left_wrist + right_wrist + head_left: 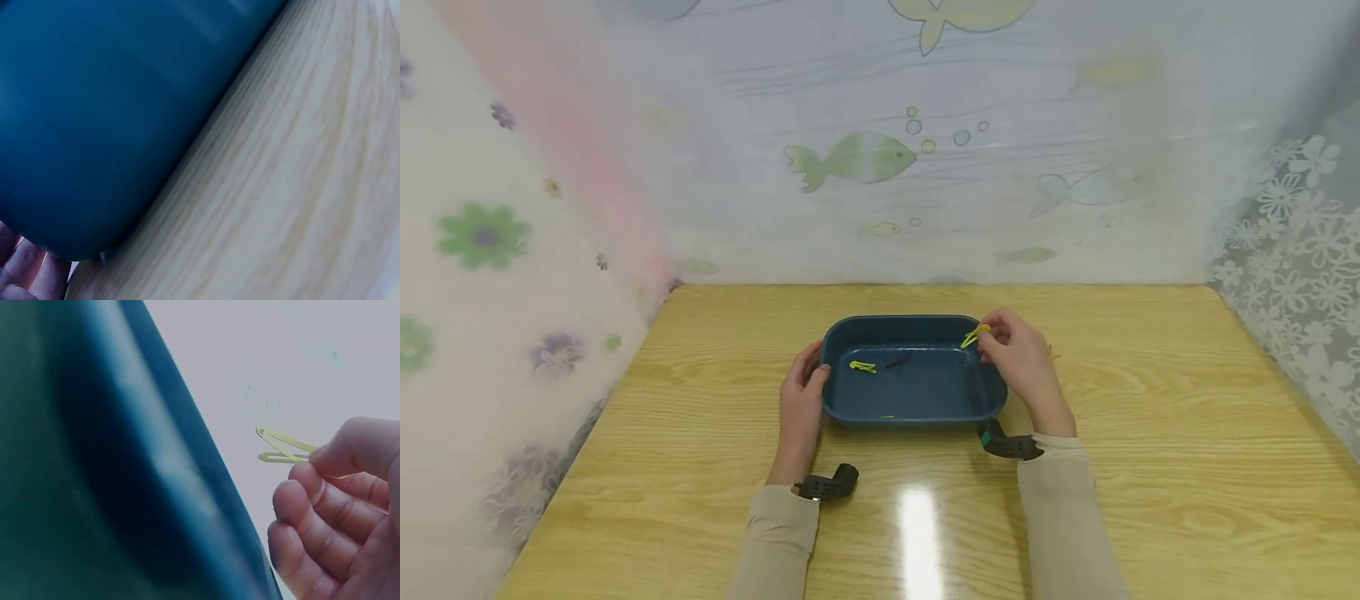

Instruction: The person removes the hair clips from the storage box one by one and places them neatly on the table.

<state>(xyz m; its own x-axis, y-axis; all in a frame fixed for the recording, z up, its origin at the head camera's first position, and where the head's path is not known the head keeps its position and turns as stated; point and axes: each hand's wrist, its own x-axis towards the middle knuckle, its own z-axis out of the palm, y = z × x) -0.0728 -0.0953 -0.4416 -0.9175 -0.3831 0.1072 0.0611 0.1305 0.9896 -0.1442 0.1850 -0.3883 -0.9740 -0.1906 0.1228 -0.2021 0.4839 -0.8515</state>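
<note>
A dark blue rectangular basin [917, 414] with rounded corners sits on the table, its outer wall filling much of the left wrist view. My left hand [802, 396] holds the basin's left side, thumb at the rim and fingers along the outside. Over the far right corner, my right hand [1018, 354] pinches yellow snap hair clips [284, 445] between thumb and index finger; one is sprung open. Inside the basin lie a yellow hair clip [862, 367] and a dark, slim clip [897, 361]. A sliver of yellow [887, 417] shows by the near wall.
Something small and orange [1054, 353] peeks out on the table just right of my right hand, mostly hidden behind it. The wood-grain table [700, 433] meets a fish-printed curtain [865, 158] at the back. Flowered curtains hang on both sides.
</note>
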